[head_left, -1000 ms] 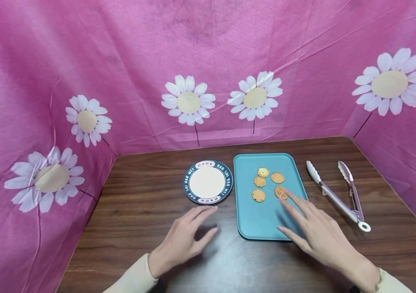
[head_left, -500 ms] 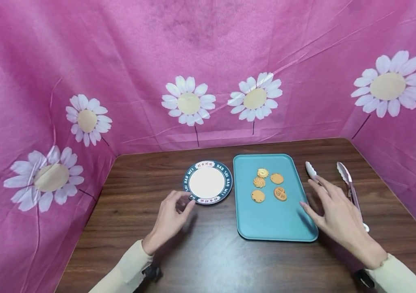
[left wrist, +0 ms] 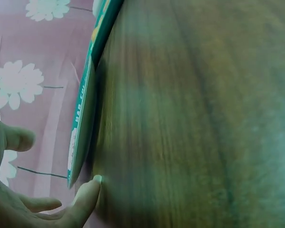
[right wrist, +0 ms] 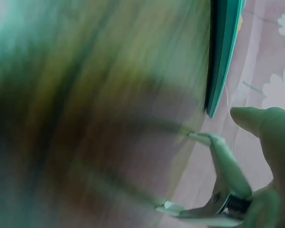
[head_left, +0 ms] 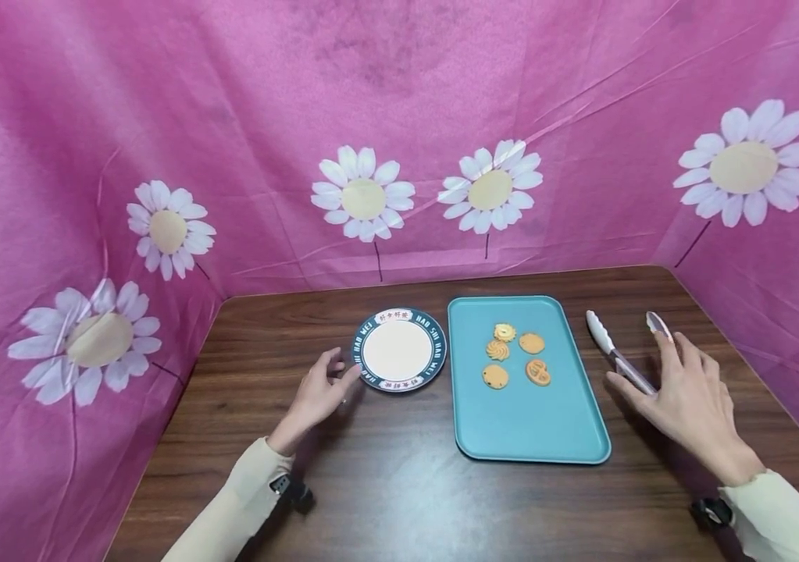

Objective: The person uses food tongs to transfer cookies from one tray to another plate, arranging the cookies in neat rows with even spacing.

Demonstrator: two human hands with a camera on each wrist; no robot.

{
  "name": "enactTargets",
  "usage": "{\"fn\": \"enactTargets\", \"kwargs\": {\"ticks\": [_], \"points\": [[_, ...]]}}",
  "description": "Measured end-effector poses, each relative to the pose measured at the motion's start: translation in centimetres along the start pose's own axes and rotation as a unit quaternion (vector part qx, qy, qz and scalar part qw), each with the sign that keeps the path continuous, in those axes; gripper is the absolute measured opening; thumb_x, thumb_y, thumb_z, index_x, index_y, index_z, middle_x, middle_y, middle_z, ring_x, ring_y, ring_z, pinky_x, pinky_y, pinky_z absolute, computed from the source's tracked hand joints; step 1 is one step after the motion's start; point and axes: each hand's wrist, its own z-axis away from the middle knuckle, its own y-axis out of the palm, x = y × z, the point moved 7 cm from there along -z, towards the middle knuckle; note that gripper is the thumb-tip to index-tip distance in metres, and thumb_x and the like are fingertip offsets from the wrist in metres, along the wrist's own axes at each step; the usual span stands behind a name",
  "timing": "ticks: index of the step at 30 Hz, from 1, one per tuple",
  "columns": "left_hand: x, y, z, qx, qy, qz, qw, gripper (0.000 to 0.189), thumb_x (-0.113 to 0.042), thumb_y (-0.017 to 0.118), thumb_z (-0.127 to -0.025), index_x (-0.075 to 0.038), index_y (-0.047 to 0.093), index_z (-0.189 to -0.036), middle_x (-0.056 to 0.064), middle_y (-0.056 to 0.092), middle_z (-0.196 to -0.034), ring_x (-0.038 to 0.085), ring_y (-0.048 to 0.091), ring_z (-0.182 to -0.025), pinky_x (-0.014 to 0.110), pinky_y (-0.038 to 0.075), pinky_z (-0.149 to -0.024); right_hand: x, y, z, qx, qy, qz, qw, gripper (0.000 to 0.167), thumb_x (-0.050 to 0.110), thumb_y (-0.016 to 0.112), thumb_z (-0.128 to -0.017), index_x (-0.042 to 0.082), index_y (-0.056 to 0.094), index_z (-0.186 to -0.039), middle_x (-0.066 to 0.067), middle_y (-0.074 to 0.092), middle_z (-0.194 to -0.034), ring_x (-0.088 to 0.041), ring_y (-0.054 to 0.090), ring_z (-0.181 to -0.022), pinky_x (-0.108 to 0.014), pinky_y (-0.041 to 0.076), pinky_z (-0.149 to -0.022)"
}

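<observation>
In the head view my left hand (head_left: 318, 394) is at the lower left rim of a round white plate (head_left: 397, 351) with a dark teal lettered border. Its thumb and fingers are apart, with a gap to the rim in the left wrist view. My right hand (head_left: 697, 410) hovers over the metal tongs (head_left: 601, 334), which lie spread on the table with white-edged tips. Fingers and thumb are spread, and the hand hides the tongs' handle end. Whether it touches them I cannot tell.
Between the hands lies a teal rectangular tray (head_left: 533, 433) bearing several cookies, among them a pretzel-shaped cookie (head_left: 538, 372) and a swirled cookie (head_left: 497, 350). The wooden table (head_left: 265, 336) is bounded by a pink flowered cloth (head_left: 251, 94) at the back and sides.
My right hand has moved right, from above the tray to over the tongs. The left hand has shifted left and away from me, to the plate's rim. Plate and cookies look unmoved.
</observation>
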Motion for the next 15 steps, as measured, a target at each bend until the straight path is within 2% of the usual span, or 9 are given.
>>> {"fn": "enactTargets", "kwargs": {"ticks": [6,9,15], "points": [[0.4,0.3,-1.0,0.01,-0.022,0.07,0.9972,0.068,-0.029,0.067,-0.102,0.007,0.04,-0.154,0.03,0.062,-0.138,0.03,0.074,-0.093,0.034,0.072,-0.07,-2.2,0.8,-0.2,0.055,0.059,0.007,0.9967,0.12,0.068,0.074,-0.084,-0.004,0.018,-0.162,-0.047,0.034,-0.147,-0.076,0.037,-0.114,-0.091,0.04,-0.066],[0.5,0.5,-1.5,0.016,-0.031,0.1,0.9943,0.068,-0.025,0.066,-0.103,0.009,0.037,-0.155,0.031,0.061,-0.138,0.029,0.074,-0.091,0.034,0.073,-0.07,-2.8,1.1,-0.3,0.079,0.085,0.01,0.9933,0.126,0.074,0.07,-0.084,-0.005,0.01,-0.163,-0.047,0.039,-0.14,-0.075,0.042,-0.109,-0.086,0.042,-0.061],[0.7,0.8,-2.7,0.035,-0.056,0.128,0.9896,0.068,-0.025,0.063,-0.105,0.008,0.034,-0.157,0.028,0.061,-0.138,0.022,0.071,-0.091,0.033,0.073,-0.076,-3.1,1.1,-0.7,0.103,0.111,0.02,0.9882,0.131,0.081,0.064,-0.083,-0.007,0.006,-0.161,-0.048,0.046,-0.125,-0.073,0.049,-0.103,-0.076,0.045,-0.055]]}}
